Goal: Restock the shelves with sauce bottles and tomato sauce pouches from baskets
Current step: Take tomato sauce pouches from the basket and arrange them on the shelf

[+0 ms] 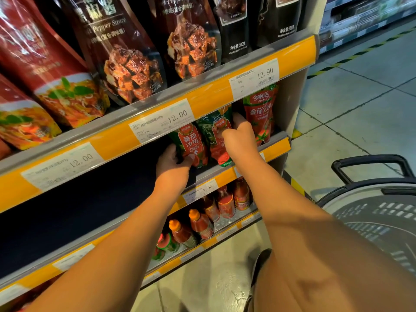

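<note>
Head view, looking down at a three-tier shelf unit with yellow price rails.

Middle shelf (273, 144): three tomato sauce pouches stand upright at the right end, side by side.
1. First pouch (191, 146), leftmost, green and red. The left hand (172, 162) grips its lower left edge: thumb laid across the front near the bottom, fingers curled behind it.
2. Second pouch (217, 134), centre, just beside the first. The right hand (237, 135) grips it on its upper right side, fingers curled over the front face and the rest of the hand reaching behind; how far the fingers close at the rear cannot be told.
3. Third pouch (261, 113), rightmost, red, near the shelf's end panel. No hand touches it.
To the left of the first pouch the shelf is in dark shadow.

Upper shelf (202, 91): six large pouches are at least partly visible, namely two pasta sauce pouches (67, 95) at left, two black pepper sauce pouches (132, 70) in the centre, and two dark pouches (234, 30) at right. Three price tags (254, 78) are clipped to its rail, reading 12.00, 12.00 and 13.90.

Lower shelf (225, 233): sauce bottles (201, 224) stand in a row. About five red bottles show, two of them with orange caps plainly visible; further items at the left are too hidden to count. One tag on the rail above reads 7.90.

Floor, right: one grey basket (378, 212) with a black handle, beside the right forearm.
</note>
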The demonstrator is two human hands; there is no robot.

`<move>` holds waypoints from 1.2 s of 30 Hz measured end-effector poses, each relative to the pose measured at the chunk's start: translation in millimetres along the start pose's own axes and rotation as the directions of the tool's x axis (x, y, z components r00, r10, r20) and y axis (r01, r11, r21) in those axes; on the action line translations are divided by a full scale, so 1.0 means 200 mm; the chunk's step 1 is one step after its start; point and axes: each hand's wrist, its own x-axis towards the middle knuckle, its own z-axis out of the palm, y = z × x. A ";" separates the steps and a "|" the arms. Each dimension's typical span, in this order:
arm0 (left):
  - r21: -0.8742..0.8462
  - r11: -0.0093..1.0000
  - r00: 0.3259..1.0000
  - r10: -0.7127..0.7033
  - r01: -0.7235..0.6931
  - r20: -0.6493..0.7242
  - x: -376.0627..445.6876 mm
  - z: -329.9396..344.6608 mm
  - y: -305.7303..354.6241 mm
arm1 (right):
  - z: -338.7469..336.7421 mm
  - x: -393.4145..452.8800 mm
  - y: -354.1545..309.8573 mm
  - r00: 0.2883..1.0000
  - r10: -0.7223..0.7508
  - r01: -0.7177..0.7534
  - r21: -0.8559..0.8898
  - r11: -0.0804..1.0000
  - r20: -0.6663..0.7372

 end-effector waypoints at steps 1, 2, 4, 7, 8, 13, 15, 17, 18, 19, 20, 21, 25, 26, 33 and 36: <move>-0.006 1.000 1.000 -0.003 0.003 0.001 0.00 0.00 0.00 | 0.00 0.00 0.00 1.000 0.012 -0.012 0.011 1.000 -0.004; -0.011 1.000 1.000 -0.002 0.002 0.000 0.00 0.01 -0.01 | 0.01 0.00 -0.01 0.999 0.033 -0.033 0.025 0.999 -0.009; 0.001 1.000 1.000 0.003 -0.003 -0.006 0.00 0.01 -0.01 | 0.01 0.00 -0.01 0.997 0.074 -0.072 0.059 0.996 -0.021; 0.021 1.000 1.000 -0.006 0.006 -0.010 0.01 0.01 -0.02 | 0.02 0.00 -0.01 0.997 0.069 -0.066 0.084 0.994 -0.041; 0.029 1.000 1.000 -0.010 0.010 -0.010 0.00 0.01 -0.02 | 0.03 0.01 -0.01 0.997 0.069 -0.064 0.092 0.994 -0.047; 0.091 0.995 0.999 -0.046 0.046 0.001 0.01 0.01 0.01 | 0.03 0.02 0.00 0.996 0.065 -0.060 0.077 0.995 -0.062; 0.161 0.985 0.997 -0.071 0.064 0.034 0.01 0.00 0.03 | 0.03 0.02 0.01 0.996 0.053 -0.052 0.017 0.998 -0.077; 0.210 0.974 0.993 -0.100 0.087 0.054 0.01 -0.03 0.04 | 0.02 0.01 0.02 0.994 0.049 -0.053 -0.042 0.998 -0.096; 0.209 0.972 0.992 -0.117 0.104 0.054 0.00 -0.04 0.05 | 0.01 0.01 0.03 0.994 0.044 -0.051 -0.067 0.996 -0.100; 0.191 0.974 0.990 -0.134 0.123 0.047 -0.01 -0.06 0.06 | 0.00 0.01 0.04 0.993 0.030 -0.041 -0.094 0.995 -0.110; 0.165 0.977 0.989 -0.142 0.134 0.039 -0.03 -0.09 0.06 | -0.01 0.01 0.04 0.993 0.014 -0.028 -0.119 0.993 -0.116; 0.149 0.980 0.990 -0.140 0.133 0.032 -0.04 -0.11 0.06 | -0.02 0.01 0.05 0.992 -0.004 -0.013 -0.142 0.990 -0.122; 0.193 0.980 0.996 -0.065 0.052 0.061 -0.16 -0.26 0.04 | -0.04 -0.01 0.07 0.990 -0.019 -0.008 -0.186 0.982 -0.143; 0.226 0.974 0.996 -0.038 0.019 0.080 -0.19 -0.31 0.04 | -0.04 -0.04 0.07 0.988 -0.001 -0.028 -0.185 0.982 -0.156; 0.341 0.934 0.985 0.050 -0.104 0.165 -0.46 -0.63 0.05 | -0.02 -0.18 0.07 0.978 0.201 -0.177 -0.314 0.933 0.047; 0.355 0.929 0.988 0.059 -0.108 0.145 -0.57 -0.78 0.03 | 0.11 -0.29 0.06 0.904 0.259 -0.081 -0.457 0.886 0.341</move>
